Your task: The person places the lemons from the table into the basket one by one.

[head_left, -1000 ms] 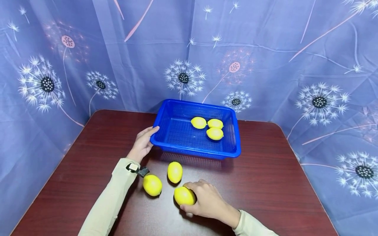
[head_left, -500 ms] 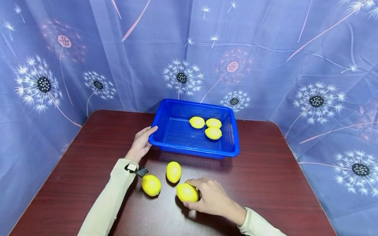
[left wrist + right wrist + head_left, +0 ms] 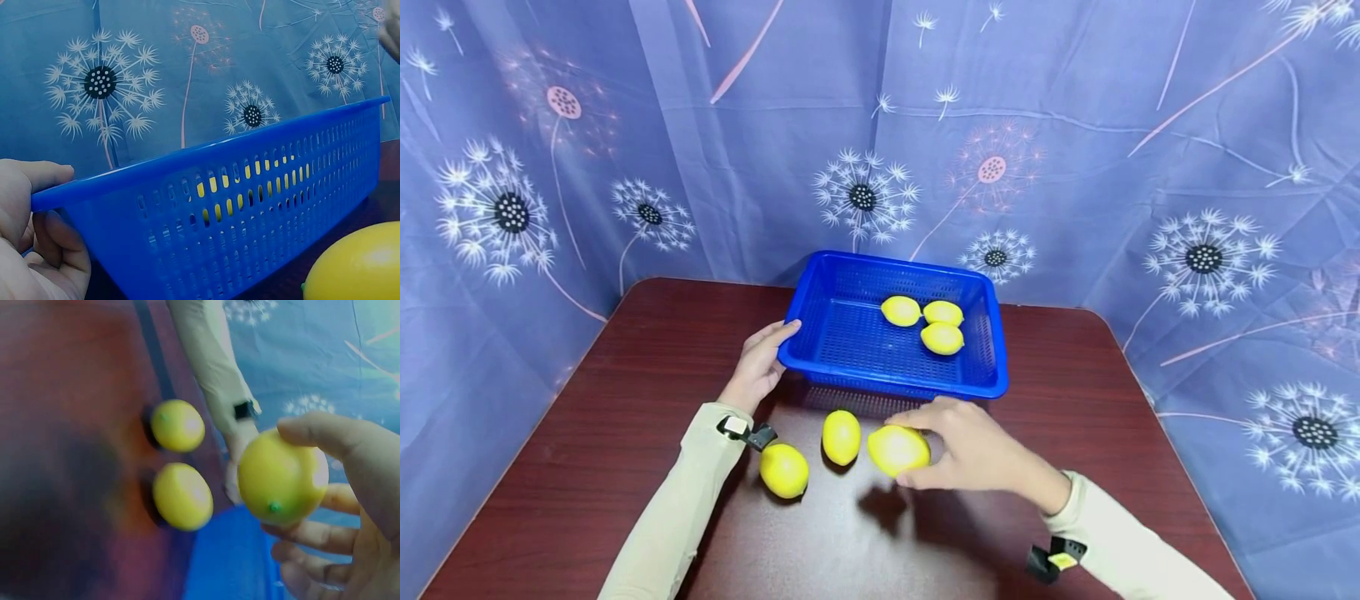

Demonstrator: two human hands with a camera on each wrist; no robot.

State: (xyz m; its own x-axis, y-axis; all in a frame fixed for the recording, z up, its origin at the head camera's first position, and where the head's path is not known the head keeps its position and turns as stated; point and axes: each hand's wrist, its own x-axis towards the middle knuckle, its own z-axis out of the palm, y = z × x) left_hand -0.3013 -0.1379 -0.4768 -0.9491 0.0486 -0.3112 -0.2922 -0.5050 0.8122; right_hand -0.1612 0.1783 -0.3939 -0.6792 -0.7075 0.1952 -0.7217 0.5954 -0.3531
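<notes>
My left hand grips the left rim of a blue plastic basket; in the left wrist view the thumb lies over the rim and the fingers curl beneath it. Three lemons lie in the basket's right half. My right hand holds another lemon between thumb and fingers, raised off the table in front of the basket, its shadow below. The right wrist view shows this lemon's green tip. Two more lemons rest on the table: one upright-looking lemon in the middle, one lemon beside my left wrist.
The dark red wooden table has a glare patch near its front. Behind it hangs a blue curtain with dandelion prints, close to the basket's back. Each sleeve carries a black wrist strap.
My right hand has lifted its lemon off the table and moved it forward and right, toward the basket. The left hand and basket keep their place.
</notes>
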